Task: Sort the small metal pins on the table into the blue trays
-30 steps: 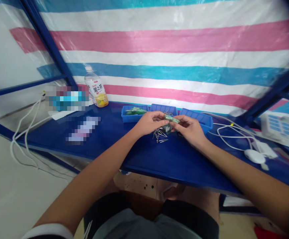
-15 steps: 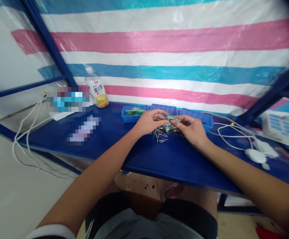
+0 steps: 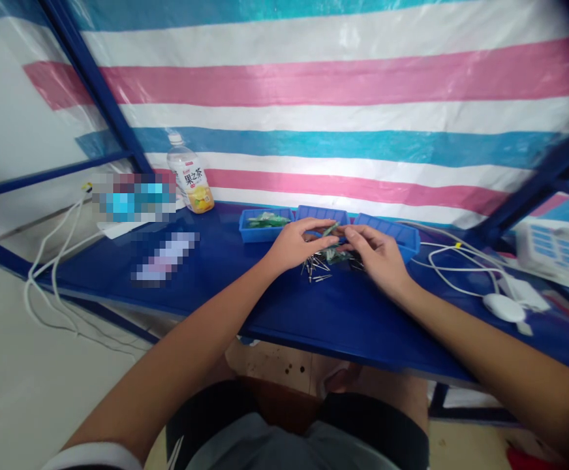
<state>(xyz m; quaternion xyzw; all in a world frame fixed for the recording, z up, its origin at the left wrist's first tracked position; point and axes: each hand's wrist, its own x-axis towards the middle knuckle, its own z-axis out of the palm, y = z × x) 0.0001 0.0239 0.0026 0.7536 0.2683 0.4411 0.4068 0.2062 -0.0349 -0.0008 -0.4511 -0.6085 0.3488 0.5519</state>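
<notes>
My left hand (image 3: 298, 243) pinches a small green-tinted clear packet (image 3: 331, 229) between thumb and fingers. Close beside it, the thumb and fingertips of my right hand (image 3: 380, 254) are closed at the packet's right end; what they grip is too small to make out. Under both hands lies a pile of thin metal pins with thicker ends, like blind rivets (image 3: 315, 264). More green-tinted clear packets (image 3: 336, 254) lie among them, partly covered by my right hand.
Three blue bins stand along the back: the left bin (image 3: 258, 235) with green packets, the middle bin (image 3: 321, 212) and the right bin (image 3: 404, 235) partly behind my hands. A drink bottle (image 3: 194, 179) stands left; white cables (image 3: 453, 267) and a white round device (image 3: 504, 307) lie right.
The packet between my hands is tilted up more, and my right fingertips have drawn together at its right end. Both hands stay over the pile.
</notes>
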